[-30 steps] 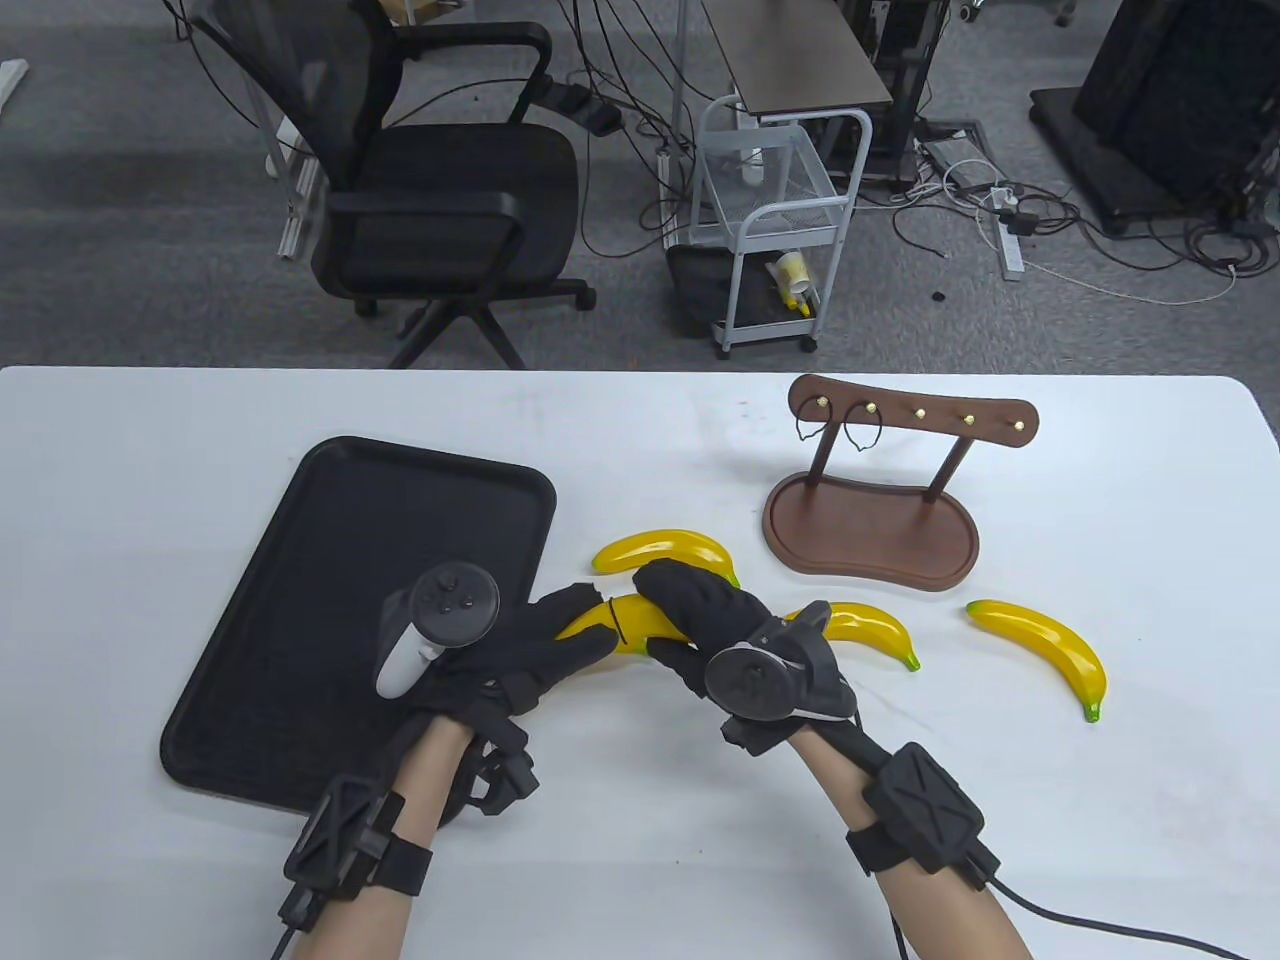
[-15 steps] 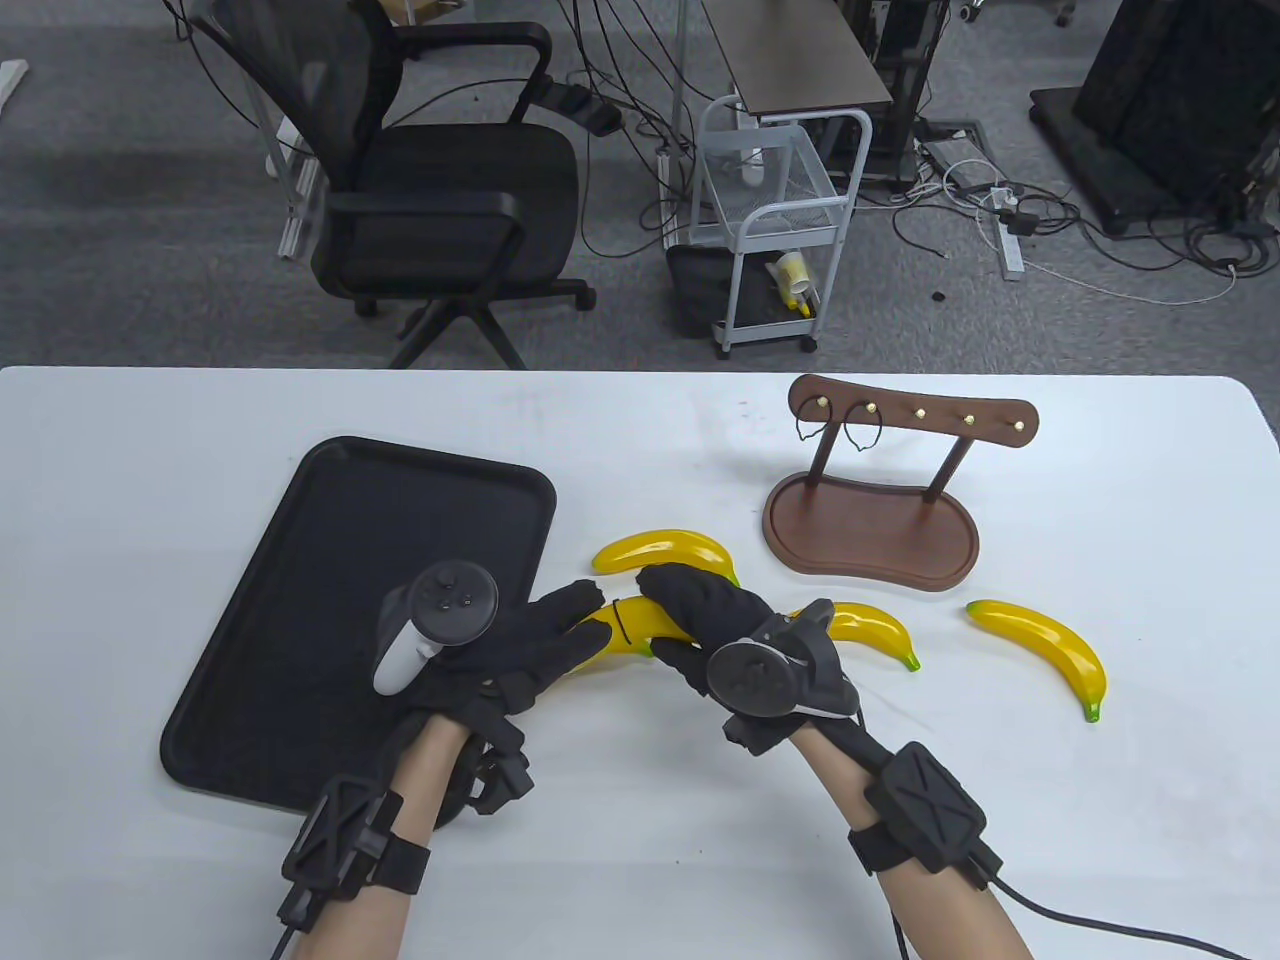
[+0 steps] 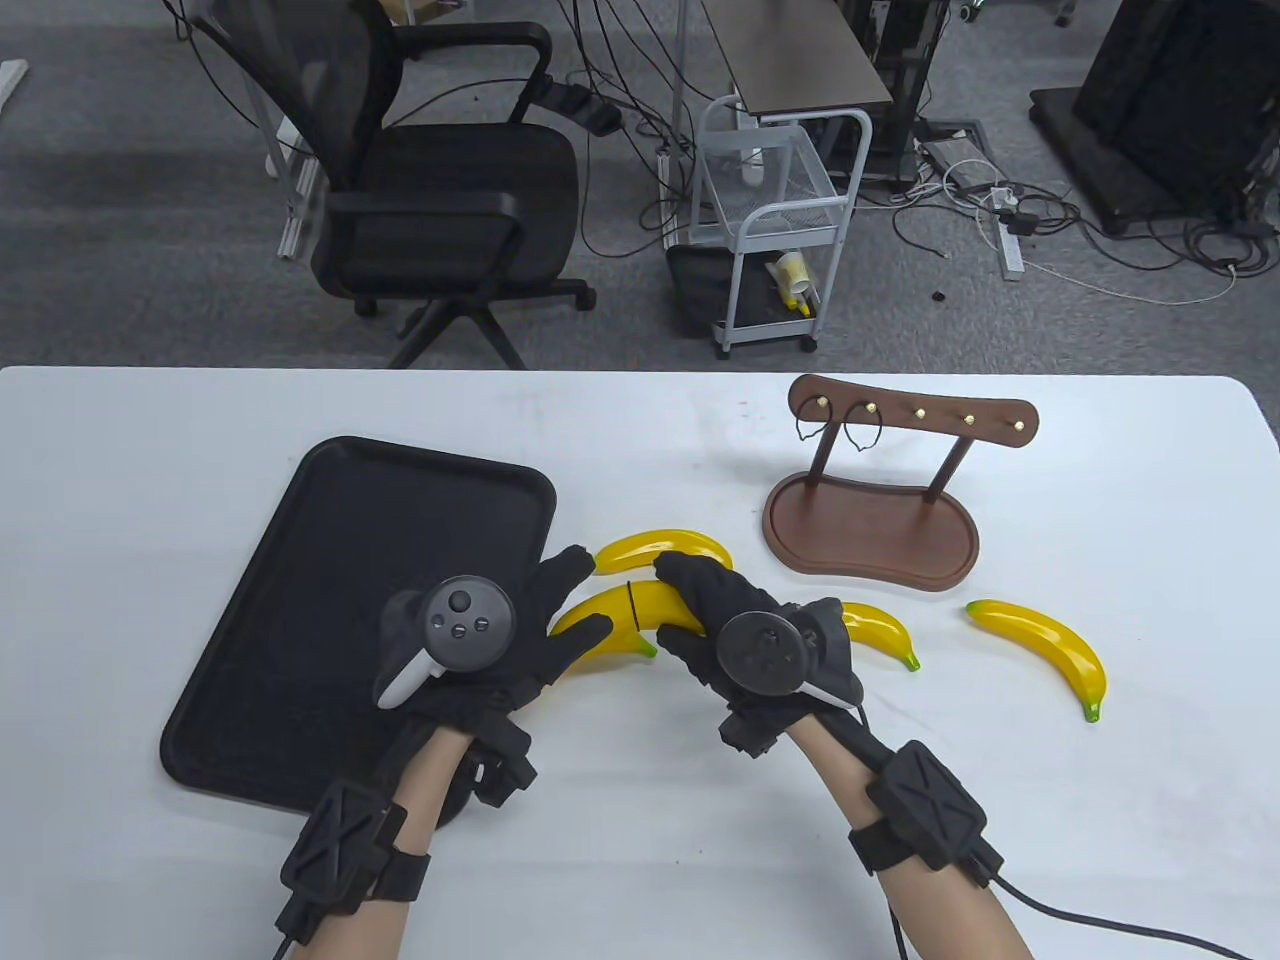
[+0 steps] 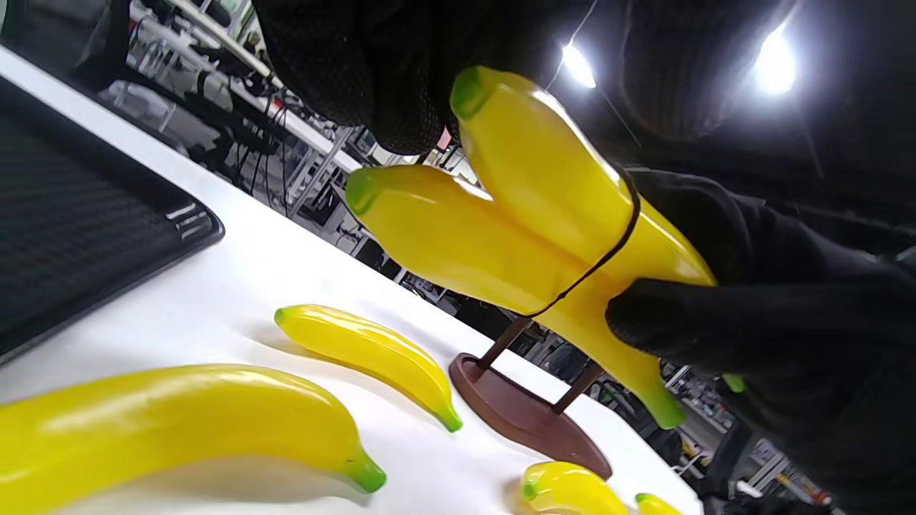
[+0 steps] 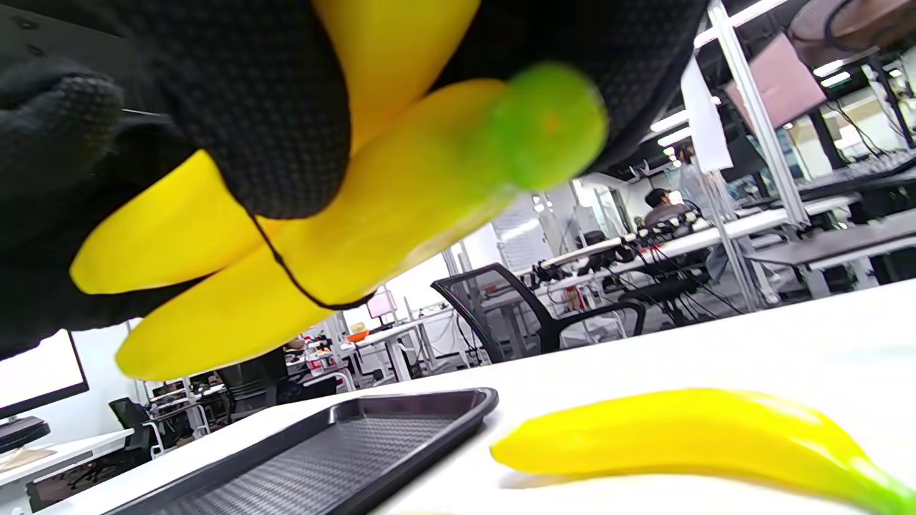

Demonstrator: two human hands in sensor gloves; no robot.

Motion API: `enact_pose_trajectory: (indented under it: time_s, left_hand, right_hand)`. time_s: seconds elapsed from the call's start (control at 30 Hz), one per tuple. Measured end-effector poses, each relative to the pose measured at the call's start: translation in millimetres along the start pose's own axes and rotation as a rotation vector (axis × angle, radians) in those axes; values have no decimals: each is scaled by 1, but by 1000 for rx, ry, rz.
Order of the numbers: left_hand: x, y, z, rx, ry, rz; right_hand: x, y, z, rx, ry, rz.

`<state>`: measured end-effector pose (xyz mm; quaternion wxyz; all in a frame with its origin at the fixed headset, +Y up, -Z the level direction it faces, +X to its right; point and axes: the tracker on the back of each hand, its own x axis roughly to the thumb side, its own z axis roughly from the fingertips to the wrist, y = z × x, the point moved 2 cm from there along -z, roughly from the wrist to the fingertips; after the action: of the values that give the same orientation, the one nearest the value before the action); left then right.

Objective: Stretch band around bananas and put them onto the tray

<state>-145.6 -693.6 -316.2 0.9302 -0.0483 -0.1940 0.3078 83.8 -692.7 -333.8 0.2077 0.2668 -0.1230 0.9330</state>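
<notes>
Two yellow bananas [image 3: 605, 615] are bound together by a thin black band [image 3: 633, 605] and held just above the table. My right hand [image 3: 690, 610] grips the pair from above, to the right of the band [image 4: 615, 243]. My left hand [image 3: 560, 610] lies against their left end with fingers spread and fairly straight. In the right wrist view the pair [image 5: 322, 236] hangs close to the lens, its green tip blurred. The black tray [image 3: 400, 500] sits to the left, partly under my left hand.
Three loose bananas lie on the white table: one [image 3: 665, 548] just behind the hands, one [image 3: 885, 630] right of my right hand, one [image 3: 1050, 655] further right. A brown wooden stand [image 3: 870, 530] with two bands on its hooks is behind them.
The banded pair has risen off the table and shifted slightly away from me. My left fingers have spread apart around its left end. My right hand keeps its grip.
</notes>
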Motion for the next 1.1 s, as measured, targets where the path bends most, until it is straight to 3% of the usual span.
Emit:
enact_pose_trajectory:
  time_s: [0.57,1.1]
  left_hand:
    - [5,-19,-3,-14,13,-190]
    - [1,-12,-3,43,39,-263]
  right_hand:
    - [-1,15,0,74,46,-119]
    - [-16,13,1,117,55,-340]
